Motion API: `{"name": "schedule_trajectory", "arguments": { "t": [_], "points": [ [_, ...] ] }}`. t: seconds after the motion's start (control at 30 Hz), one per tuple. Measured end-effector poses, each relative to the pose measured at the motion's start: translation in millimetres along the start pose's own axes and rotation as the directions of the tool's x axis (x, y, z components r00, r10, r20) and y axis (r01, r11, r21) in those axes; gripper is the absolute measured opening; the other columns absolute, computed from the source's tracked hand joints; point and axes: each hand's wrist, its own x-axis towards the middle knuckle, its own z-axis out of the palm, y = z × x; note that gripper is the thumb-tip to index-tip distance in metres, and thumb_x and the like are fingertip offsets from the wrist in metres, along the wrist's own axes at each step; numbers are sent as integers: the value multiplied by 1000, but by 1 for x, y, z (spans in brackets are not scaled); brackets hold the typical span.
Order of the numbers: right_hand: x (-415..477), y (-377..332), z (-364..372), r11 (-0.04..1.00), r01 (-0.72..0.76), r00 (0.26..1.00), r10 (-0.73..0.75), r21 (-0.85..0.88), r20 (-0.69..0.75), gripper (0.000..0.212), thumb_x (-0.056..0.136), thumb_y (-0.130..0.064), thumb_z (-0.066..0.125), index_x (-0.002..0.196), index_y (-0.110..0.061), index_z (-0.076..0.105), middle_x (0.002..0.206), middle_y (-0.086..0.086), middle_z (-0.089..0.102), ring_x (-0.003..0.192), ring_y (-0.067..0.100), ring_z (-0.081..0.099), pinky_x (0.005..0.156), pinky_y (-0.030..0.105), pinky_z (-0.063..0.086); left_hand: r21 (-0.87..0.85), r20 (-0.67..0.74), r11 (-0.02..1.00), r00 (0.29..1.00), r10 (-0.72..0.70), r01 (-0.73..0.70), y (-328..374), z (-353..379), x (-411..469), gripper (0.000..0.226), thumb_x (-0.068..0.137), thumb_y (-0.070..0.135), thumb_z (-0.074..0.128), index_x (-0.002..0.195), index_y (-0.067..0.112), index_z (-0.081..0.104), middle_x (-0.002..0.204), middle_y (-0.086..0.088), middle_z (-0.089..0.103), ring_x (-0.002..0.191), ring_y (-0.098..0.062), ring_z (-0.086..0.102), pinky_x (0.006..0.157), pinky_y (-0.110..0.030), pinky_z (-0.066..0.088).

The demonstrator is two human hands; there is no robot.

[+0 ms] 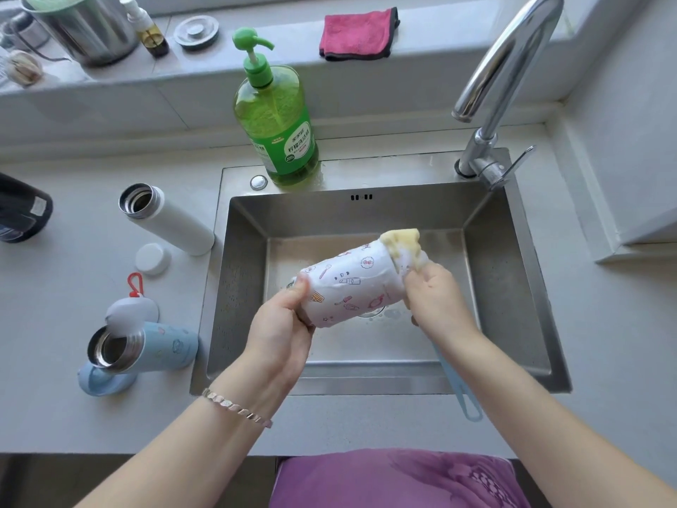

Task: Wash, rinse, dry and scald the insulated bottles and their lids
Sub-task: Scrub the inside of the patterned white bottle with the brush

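Grey worktop is wrapping round a steel sink. Over the basin, left hand is gripping a printed bottle, which is lying tilted, fingers curled round its near end. Right hand is clutching a sponge brush, fingers closed round the pale blue handle, yellow sponge pressing against the bottle's far, sudsy end. On the worktop left of the sink, a white bottle and a blue bottle are sitting open, a white lid lying just beside the white one. Green soap bottle is standing on the sink's back rim.
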Motion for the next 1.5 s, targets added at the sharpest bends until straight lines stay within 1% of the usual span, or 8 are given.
{"name": "schedule_trajectory", "arguments": {
  "t": [0.13, 0.23, 0.5, 0.77, 1.0, 1.23, 1.37, 1.5],
  "points": [
    [-9, -4, 1, 998, 58, 998, -58, 19, -12, 33, 92, -13, 40, 61, -22, 44, 79, -1, 41, 64, 7, 40, 53, 10, 32, 51, 16, 996, 997, 70, -71, 1, -2, 0, 33, 97, 21, 41, 111, 0, 62, 119, -17, 63, 106, -25, 59, 104, -39, 38],
    [-1, -3, -5, 993, -48, 999, 45, 112, 26, 33, 95, -8, 36, 69, -22, 49, 49, -16, 46, 45, 0, 40, 44, 10, 29, 158, 44, 976, 988, 145, -150, -3, 1, -5, 37, 94, 21, 45, 118, -4, 59, 119, -18, 64, 106, -25, 57, 99, -37, 39],
    [-2, -9, -5, 982, -71, 997, 70, 174, 12, 32, 97, -11, 34, 71, -23, 47, 36, -18, 38, 38, 0, 36, 41, 9, 27, 205, 57, 953, 975, 214, -221, -2, 10, -5, 20, 94, 16, 48, 93, 7, 66, 79, 2, 72, 74, -9, 63, 66, -17, 51],
    [-17, 1, 2, 988, 151, 988, -152, -31, -41, 20, 93, -33, 48, 110, -44, 45, 101, -7, 47, 91, -6, 49, 77, 7, 38, 190, -16, 972, 990, 143, -138, 1, 11, 0, 25, 96, 20, 47, 92, 4, 65, 79, -5, 70, 73, -17, 60, 69, -28, 45],
    [5, -2, -13, 940, -265, 962, 245, 215, 115, 19, 98, -32, 39, 96, -28, 57, 57, -6, 35, 45, 6, 27, 39, 15, 22, 193, 62, 974, 992, 110, -120, 0, 8, -8, 28, 96, 18, 45, 92, 2, 67, 90, -11, 72, 84, -22, 63, 81, -35, 46],
    [-21, 4, 7, 978, 180, 980, -169, 107, -109, 23, 88, -50, 41, 84, -33, 56, 79, -2, 37, 59, 2, 37, 56, 11, 30, 100, -33, 990, 994, 101, -97, 2, 14, 1, 31, 97, 22, 45, 108, 0, 64, 109, -17, 66, 86, -23, 62, 72, -31, 50],
    [-9, -6, -6, 978, -126, 992, 129, 163, -2, 19, 98, -31, 38, 95, -33, 57, 71, 5, 46, 56, 13, 41, 44, 16, 30, 211, 41, 969, 991, 124, -130, 5, 13, -1, 31, 95, 21, 48, 109, -1, 64, 104, -16, 68, 85, -21, 60, 72, -30, 46],
    [-11, -1, -12, 782, -441, 895, 348, 441, 278, 34, 92, -52, 39, 91, -25, 59, 61, 0, 54, 47, 12, 47, 37, 16, 18, 421, 248, 826, 924, 292, -374, 17, 12, -4, 12, 87, 20, 62, 86, 10, 67, 77, -2, 70, 69, -11, 62, 61, -23, 50]
  ]
}}
